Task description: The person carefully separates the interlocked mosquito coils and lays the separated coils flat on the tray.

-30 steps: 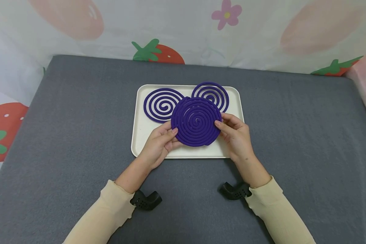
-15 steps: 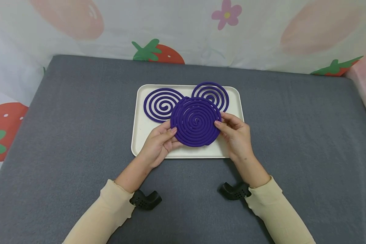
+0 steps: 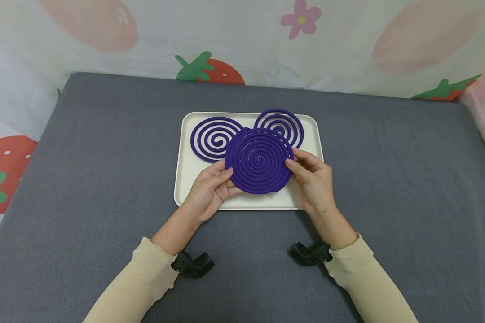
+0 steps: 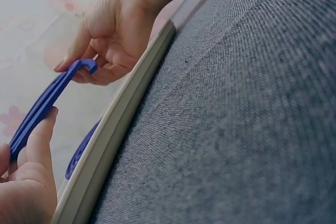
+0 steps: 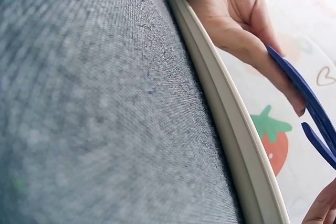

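A tightly wound purple mosquito coil (image 3: 260,161), apparently two spirals nested together, is held above a tray. On its left edge my left hand (image 3: 212,188) pinches it, thumb on top and fingers beneath. My right hand (image 3: 313,179) pinches the right edge between thumb and fingers. From the side, the left wrist view shows the coil (image 4: 44,108) tilted and raised off the tray, with a strand end bent away near the right hand (image 4: 123,35). Two single, loosely spaced coils lie behind it: one at the left (image 3: 217,143), one at the upper right (image 3: 279,110), both partly covered.
The white rectangular tray (image 3: 194,177) lies on a grey cloth-covered table (image 3: 105,188); the upper right coil overhangs its back rim. A white curtain (image 3: 246,27) with strawberry and flower prints hangs behind the table. Black wrist devices (image 3: 194,265) are strapped to both wrists.
Almost nothing differs. The held coil and the left fingertips have shifted very slightly to the left; both hands keep their grip, and the coils on the tray stay where they were.
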The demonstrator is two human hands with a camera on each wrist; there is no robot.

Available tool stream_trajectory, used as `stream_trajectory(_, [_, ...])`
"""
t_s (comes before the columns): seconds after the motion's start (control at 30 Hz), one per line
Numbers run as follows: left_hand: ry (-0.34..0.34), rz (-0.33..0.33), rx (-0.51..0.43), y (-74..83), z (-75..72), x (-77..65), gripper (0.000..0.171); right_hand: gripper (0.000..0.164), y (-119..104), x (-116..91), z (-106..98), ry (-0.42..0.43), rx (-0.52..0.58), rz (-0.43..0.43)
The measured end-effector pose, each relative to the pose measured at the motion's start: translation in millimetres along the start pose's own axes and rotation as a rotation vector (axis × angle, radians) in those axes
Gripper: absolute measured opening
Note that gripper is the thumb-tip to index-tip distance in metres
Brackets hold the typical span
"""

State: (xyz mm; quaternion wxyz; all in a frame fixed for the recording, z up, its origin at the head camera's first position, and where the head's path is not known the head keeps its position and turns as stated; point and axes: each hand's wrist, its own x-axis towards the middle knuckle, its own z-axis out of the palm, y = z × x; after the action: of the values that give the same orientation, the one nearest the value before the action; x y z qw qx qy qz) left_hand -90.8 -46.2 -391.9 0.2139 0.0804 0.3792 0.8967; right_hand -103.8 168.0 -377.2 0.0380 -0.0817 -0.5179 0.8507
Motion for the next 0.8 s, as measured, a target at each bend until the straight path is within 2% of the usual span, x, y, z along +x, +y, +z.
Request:
stream_trajectory(0.2, [0.002,0.01,-0.009,0.3,0.0,0.2,0.043,0.044,-0.4,-0.1,-0.6,-0.009,0.012,-0.002])
stream_trajectory(0.43, [0.02,-0.003,-0.014,-0.7,-1.8,0.5,0.044,0.046,-0.8,1.0,-1.4,-0.019,-0.034,0.037])
stream_trajectory(0.8, [0.024,-0.009,-0.016,0.1,-1.1,0.7,0.045,0.043,0.3,1.3,-3.1,-0.068,-0.058,-0.001])
